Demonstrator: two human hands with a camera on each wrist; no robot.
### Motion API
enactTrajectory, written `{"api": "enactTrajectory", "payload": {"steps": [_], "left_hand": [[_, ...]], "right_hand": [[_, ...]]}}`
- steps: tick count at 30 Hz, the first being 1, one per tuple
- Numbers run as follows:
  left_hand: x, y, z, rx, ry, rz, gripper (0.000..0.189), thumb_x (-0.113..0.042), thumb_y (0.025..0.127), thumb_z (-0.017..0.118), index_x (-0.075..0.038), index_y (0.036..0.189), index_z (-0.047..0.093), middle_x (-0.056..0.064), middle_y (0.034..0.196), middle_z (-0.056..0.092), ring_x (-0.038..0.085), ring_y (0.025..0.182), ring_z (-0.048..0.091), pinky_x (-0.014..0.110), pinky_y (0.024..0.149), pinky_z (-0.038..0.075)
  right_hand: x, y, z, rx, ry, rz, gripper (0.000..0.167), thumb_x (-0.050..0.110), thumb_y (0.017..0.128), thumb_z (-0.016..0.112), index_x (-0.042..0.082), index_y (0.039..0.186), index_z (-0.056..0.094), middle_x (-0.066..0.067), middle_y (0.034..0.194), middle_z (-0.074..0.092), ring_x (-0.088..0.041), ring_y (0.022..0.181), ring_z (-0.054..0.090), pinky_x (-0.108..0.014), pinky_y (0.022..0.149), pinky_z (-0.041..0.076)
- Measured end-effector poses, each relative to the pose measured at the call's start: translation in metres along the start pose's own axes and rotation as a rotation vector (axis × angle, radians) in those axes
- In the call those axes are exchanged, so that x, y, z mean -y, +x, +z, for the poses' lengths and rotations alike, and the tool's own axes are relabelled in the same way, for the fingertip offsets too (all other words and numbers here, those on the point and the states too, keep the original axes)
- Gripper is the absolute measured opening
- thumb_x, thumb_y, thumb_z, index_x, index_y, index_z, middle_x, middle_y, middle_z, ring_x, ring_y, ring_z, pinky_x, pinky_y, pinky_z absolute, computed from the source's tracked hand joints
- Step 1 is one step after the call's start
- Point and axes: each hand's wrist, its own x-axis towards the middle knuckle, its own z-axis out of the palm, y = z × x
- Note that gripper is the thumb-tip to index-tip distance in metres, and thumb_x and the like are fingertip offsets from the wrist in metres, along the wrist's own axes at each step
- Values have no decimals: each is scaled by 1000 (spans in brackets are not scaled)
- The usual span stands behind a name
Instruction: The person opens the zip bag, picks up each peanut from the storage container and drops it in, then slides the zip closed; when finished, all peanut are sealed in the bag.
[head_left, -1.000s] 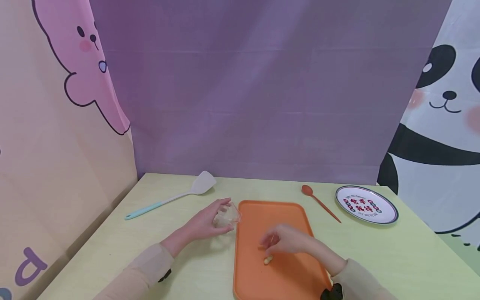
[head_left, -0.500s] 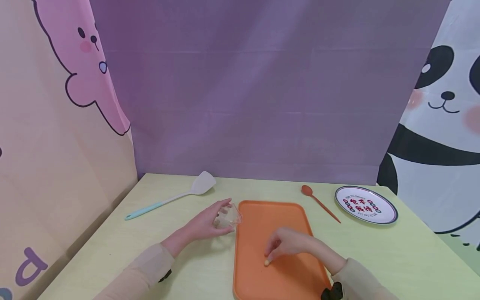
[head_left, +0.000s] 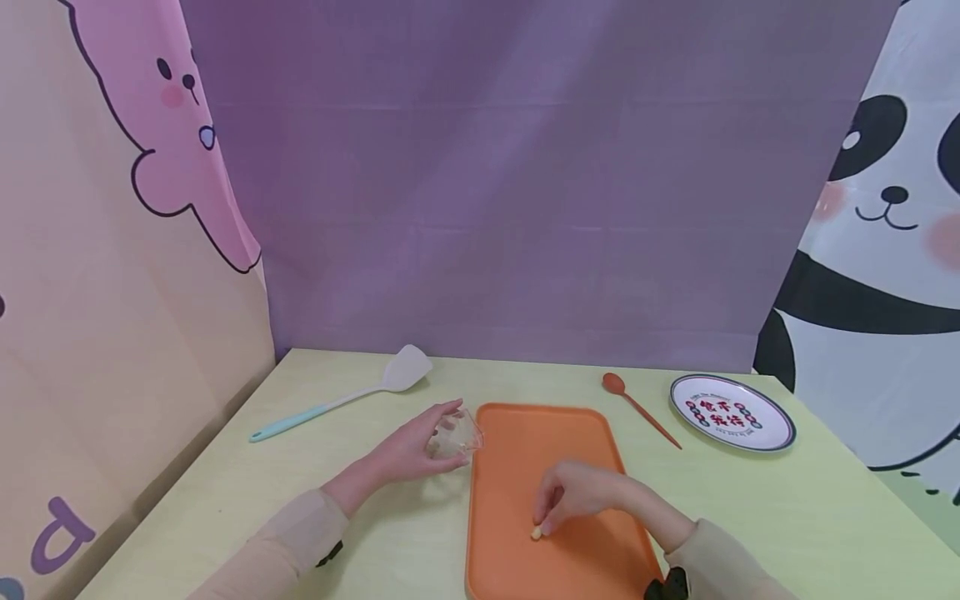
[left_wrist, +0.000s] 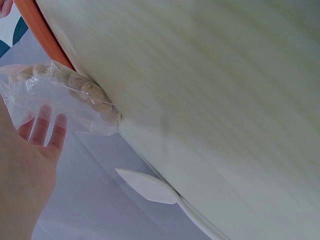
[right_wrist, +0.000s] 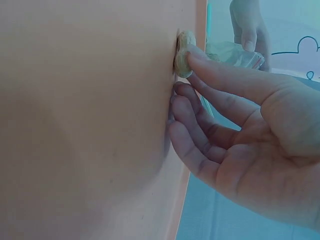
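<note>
My left hand (head_left: 411,442) grips a clear plastic zip bag (head_left: 456,437) just past the tray's left edge. In the left wrist view several unshelled peanuts (left_wrist: 85,89) show through the film of that bag, beyond the fingers. Low over the orange tray (head_left: 543,429) is my right hand (head_left: 581,492). Its thumb and a fingertip pinch a single unshelled peanut (right_wrist: 184,62) lying at the tray surface. The other right fingers are bent, with their tips close to the tray. Part of the peanut is covered by the thumb.
A spatula (head_left: 405,369) with a light blue handle lies at the table's back left. Right of the tray are an orange-red spoon (head_left: 637,404) and an oval plate (head_left: 701,433) with red lettering. A purple curtain (head_left: 487,208) hangs behind the table.
My right hand came down onto the peanut and pinched it, then shifted it slightly toward me. The left hand stays in place with the bag.
</note>
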Motion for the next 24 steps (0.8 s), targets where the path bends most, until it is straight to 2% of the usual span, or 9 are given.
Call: {"api": "enactTrajectory", "payload": {"steps": [5,14,20,24], "left_hand": [[0,-1,0,3,-12,-8,80,-41,83,69,-14,146,29,-1,138,49,14,119,52,36,93,48],[-1,-2,1,5,-9,-2,80,-40,83,69,-14,146,28,1,138,48,15,119,52,37,94,48],[-1,-3,0,-4,-9,-4,80,-40,82,70,-13,146,29,1,138,49,15,118,52,38,95,47],[-1,-2,-1,-12,-5,6,80,-44,82,69,-14,146,30,0,137,49,14,118,53,37,94,48]], "right_hand": [[1,-1,0,18,-2,-3,13,16,76,77,4,78,72,4,79,66,2,68,56,-16,64,47],[5,-2,-2,-6,8,5,13,18,81,72,6,81,69,-1,77,68,-1,66,53,-17,61,44],[10,3,-7,-47,-7,-34,12,21,84,69,8,83,68,0,77,68,-1,66,55,-18,62,45],[17,10,-8,-109,-35,-55,17,28,86,67,12,84,68,-1,79,69,-4,66,56,-19,61,46]]}}
